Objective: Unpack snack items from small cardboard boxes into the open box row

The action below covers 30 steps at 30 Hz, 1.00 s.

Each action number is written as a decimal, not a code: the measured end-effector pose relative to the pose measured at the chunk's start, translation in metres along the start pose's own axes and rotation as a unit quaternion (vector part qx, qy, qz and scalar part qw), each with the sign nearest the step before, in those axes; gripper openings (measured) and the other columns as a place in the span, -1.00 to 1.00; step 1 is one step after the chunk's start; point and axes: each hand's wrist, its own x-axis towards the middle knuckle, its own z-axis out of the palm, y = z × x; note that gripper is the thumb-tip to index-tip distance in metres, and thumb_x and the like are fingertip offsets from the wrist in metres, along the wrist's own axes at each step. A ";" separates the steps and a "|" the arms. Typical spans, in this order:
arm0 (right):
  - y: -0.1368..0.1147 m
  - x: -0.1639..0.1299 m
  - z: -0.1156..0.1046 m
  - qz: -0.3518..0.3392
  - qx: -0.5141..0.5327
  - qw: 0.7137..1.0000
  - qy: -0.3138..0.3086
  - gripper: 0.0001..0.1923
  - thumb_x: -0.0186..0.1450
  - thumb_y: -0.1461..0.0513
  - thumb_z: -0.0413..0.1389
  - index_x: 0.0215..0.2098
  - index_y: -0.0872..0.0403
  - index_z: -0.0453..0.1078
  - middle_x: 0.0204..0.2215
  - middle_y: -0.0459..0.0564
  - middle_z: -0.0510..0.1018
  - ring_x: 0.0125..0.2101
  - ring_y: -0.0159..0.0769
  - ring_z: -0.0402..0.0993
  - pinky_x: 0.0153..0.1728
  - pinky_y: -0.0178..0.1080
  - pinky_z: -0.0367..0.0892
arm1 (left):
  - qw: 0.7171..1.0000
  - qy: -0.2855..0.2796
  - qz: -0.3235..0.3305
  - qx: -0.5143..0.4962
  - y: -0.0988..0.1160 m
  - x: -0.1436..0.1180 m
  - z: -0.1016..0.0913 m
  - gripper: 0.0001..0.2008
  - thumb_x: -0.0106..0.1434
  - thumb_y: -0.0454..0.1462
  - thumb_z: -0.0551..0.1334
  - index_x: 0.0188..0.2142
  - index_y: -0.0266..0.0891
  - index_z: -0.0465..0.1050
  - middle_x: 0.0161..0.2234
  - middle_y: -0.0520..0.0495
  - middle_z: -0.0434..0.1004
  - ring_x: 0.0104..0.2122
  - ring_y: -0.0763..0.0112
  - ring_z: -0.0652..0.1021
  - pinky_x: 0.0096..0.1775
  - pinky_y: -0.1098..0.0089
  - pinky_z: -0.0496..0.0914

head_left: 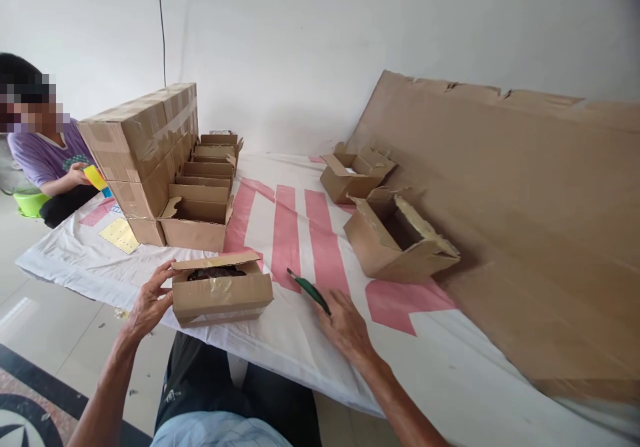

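Observation:
A small open cardboard box point(223, 295) with something dark inside sits on the white and pink sheet point(295, 340) just in front of me. My left hand point(150, 300) rests against the box's left end, fingers spread on its side. My right hand point(345, 324) lies on the sheet to the box's right, fingers over the handle of a green-handled tool point(309, 288) that points away to the upper left. Whether the fingers close around the handle is hard to see.
A stack of taped boxes point(143, 147) and a row of open boxes point(203, 214) stand at the far left. Two open boxes point(395, 237) lie right of centre beside a large cardboard sheet point(525, 234). A seated person point(47, 154) holds a yellow card point(94, 176) at the left.

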 end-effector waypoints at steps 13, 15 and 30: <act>-0.079 0.010 -0.011 0.036 0.277 0.958 -0.064 -0.45 0.48 -0.18 0.09 0.21 -0.03 0.49 0.14 0.16 0.56 0.12 0.01 0.56 0.10 0.01 0.50 | 0.996 -0.082 -0.002 0.038 -0.005 0.005 -0.014 -0.01 0.08 0.19 0.57 0.43 0.01 0.40 0.49 -0.28 0.27 0.40 -0.29 0.38 0.17 0.09 0.53; -0.103 0.012 -0.015 0.002 0.327 0.940 -0.099 -0.44 0.48 -0.19 0.10 0.22 -0.04 0.51 0.16 0.15 0.56 0.13 0.00 0.56 0.11 -0.01 0.51 | 0.994 -0.098 -0.004 0.040 -0.002 0.005 -0.016 0.09 0.04 0.24 0.56 0.48 0.00 0.33 0.50 -0.29 0.26 0.41 -0.32 0.36 0.21 0.05 0.51; -0.114 0.011 -0.033 -0.025 0.365 0.907 -0.210 -0.54 0.40 -0.06 0.21 0.15 -0.05 0.53 0.27 0.16 0.50 0.23 0.05 0.50 0.13 0.03 0.53 | 0.978 -0.166 -0.038 0.121 0.016 0.017 -0.016 0.57 -0.17 0.30 0.62 0.63 -0.07 -0.17 0.61 -0.37 -0.05 0.52 -0.42 0.15 0.41 -0.23 0.27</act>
